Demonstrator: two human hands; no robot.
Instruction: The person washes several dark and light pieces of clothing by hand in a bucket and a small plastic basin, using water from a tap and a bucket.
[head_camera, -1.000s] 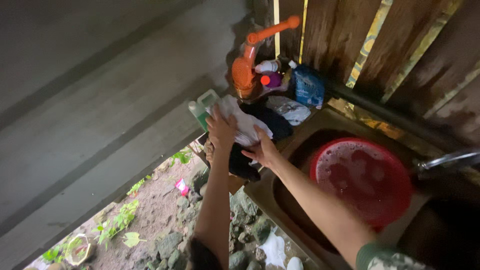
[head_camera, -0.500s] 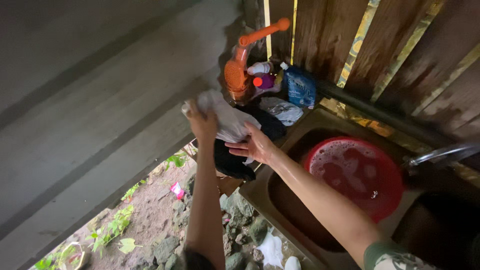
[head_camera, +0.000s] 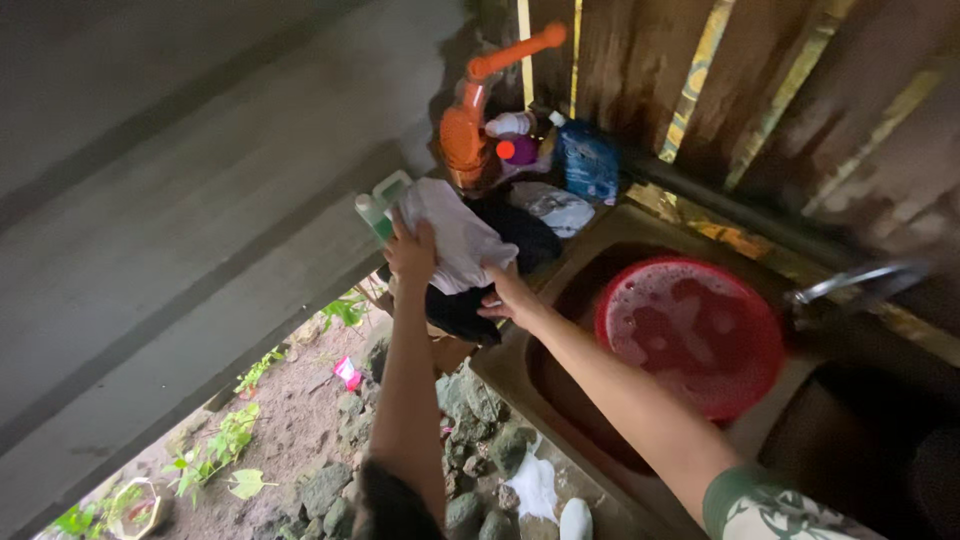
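Observation:
My left hand (head_camera: 410, 250) grips the upper left part of a wet white cloth (head_camera: 455, 235) that lies over a pile of dark clothes (head_camera: 470, 305) at the sink's left corner. At the cloth's lower right edge, my right hand (head_camera: 510, 297) holds it with fingers curled under. Both arms reach up from the bottom of the view.
A red basin (head_camera: 690, 335) of soapy water sits in the sink (head_camera: 530, 385). An orange hand pump (head_camera: 470, 125), bottles, a blue pouch (head_camera: 585, 160) and a green jug (head_camera: 378, 200) crowd the back corner. A tap (head_camera: 850, 285) juts in at right. Stones and dirt lie below.
My left hand lifted the white cloth up to the left, then brought it back down onto the dark pile. My right hand stayed at the cloth's lower edge.

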